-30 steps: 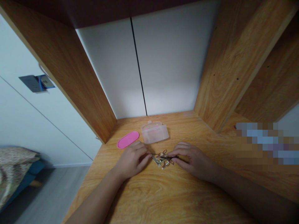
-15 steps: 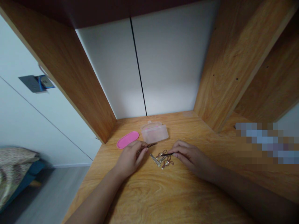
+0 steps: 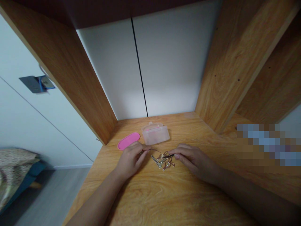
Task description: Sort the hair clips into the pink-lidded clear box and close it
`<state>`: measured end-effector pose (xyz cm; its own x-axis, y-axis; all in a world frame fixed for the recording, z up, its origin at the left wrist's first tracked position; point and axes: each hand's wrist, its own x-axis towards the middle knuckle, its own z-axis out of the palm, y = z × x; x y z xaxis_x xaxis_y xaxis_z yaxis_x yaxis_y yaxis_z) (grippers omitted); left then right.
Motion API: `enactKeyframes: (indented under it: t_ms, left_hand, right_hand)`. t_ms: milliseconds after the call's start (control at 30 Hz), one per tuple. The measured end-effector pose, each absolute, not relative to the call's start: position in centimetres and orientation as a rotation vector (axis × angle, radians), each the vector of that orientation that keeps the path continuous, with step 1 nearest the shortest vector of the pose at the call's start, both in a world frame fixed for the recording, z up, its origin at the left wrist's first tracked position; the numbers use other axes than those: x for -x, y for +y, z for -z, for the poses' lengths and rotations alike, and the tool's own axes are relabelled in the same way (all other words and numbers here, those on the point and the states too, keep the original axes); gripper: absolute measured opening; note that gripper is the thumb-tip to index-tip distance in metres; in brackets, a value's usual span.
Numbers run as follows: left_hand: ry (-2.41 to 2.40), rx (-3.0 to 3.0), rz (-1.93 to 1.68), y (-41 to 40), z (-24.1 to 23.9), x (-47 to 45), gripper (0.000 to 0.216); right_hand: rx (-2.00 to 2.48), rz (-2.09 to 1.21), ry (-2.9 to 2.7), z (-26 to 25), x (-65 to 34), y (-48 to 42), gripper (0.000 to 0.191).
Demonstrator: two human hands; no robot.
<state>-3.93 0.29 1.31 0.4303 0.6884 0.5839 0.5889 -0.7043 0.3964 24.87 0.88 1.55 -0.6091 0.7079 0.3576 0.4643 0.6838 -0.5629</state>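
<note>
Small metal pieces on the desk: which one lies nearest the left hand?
The straight, slim silver piece, the leftmost one; the copper-coloured looped pieces lie farther right.

Left hand and right hand are bare, like both forearms.

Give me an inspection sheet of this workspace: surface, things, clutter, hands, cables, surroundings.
Surface: wood-grain tabletop.
Things: small metallic pieces clustered between the hands; translucent box behind them; pink oval piece left of the box.
Clutter: pixelated patch at right, contents unreadable.
Left hand: pinches a thin brownish strip.
Right hand: holds a slim dark item at the cluster; contact unclear.
Cables: blue strand at the wall plate, possibly wiring.
Surroundings: wooden side panels; patterned fabric, lower left.
</note>
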Motion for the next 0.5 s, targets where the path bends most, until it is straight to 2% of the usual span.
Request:
enactKeyframes:
  t_ms: [300, 500]
  left_hand:
    - [0.892, -2.566, -1.179, 0.68, -1.17, 3.95, 0.026]
    - [1.006, -2.483, -1.175, 0.45, -1.29, 4.01, 0.014]
  right_hand:
    - [0.841, -0.584, -2.305, -1.59, -24.85, 0.59, 0.022]
    - [0.82, -0.575, -2.25, -2.11, -24.66, 0.2, 0.011]
